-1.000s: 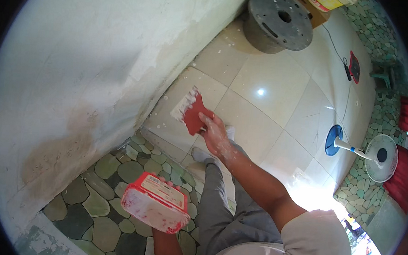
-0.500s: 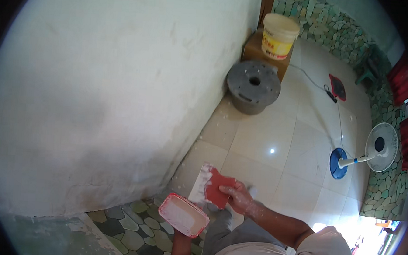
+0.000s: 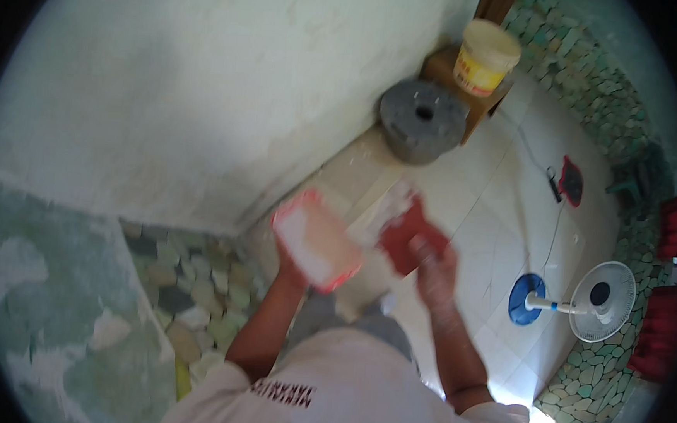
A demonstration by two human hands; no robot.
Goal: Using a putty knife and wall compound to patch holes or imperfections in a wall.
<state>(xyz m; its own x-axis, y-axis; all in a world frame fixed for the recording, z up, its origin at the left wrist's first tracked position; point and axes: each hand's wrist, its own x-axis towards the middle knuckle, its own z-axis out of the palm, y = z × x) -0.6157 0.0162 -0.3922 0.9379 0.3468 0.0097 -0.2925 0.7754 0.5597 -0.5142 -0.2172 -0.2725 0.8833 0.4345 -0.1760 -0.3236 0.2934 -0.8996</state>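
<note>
My left hand [image 3: 291, 269] holds a red-rimmed rectangular tray [image 3: 317, 245] from below, most of its fingers hidden under it. Pale paste coats the inside of the tray. To the right, my right hand [image 3: 437, 270] grips a flat, wide putty knife [image 3: 408, 233] with a red grip part, its thumb lying on the red surface. Whitish paste smears the knife's pale blade, which points up and left toward the tray. The blade edge stands close to the tray's right rim; motion blur hides whether they touch. Paste also marks my right hand and wrist.
A whitish wall [image 3: 206, 87] rises on the left, above a patchy green surface [image 3: 77, 304]. Against it stand a grey round tub [image 3: 422, 131] and a yellow-white bucket [image 3: 487, 58] on a brown box [image 3: 440, 65]. A fan [image 3: 603, 301] and a cable lie to the right.
Both hands have risen in the picture with the tray and putty knife, as the view has turned. My left forearm and shirt front show more now. Both hands keep their hold.
</note>
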